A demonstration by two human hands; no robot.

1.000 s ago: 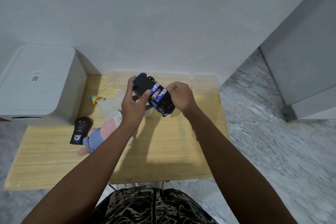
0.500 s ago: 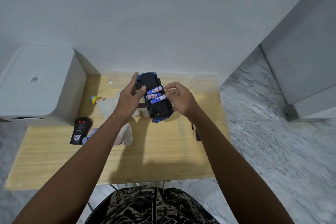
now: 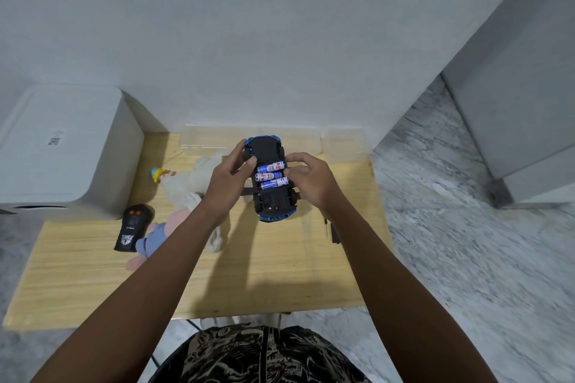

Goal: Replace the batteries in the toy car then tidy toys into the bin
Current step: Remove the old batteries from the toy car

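— Where's the toy car [image 3: 270,179]?

— Belly-up, held above the far middle of the table [image 3: 93,283]; three batteries [image 3: 271,176] show in its open bay.

— The hands?

— The left hand [image 3: 231,179] grips the car's side, and the right hand [image 3: 311,180] is curled on the other side, fingertips at the battery ends.

— How will it handle?

— Probably light, stiff plastic. Best gripped by the body sides, away from the wheels; the small round cells could slip.
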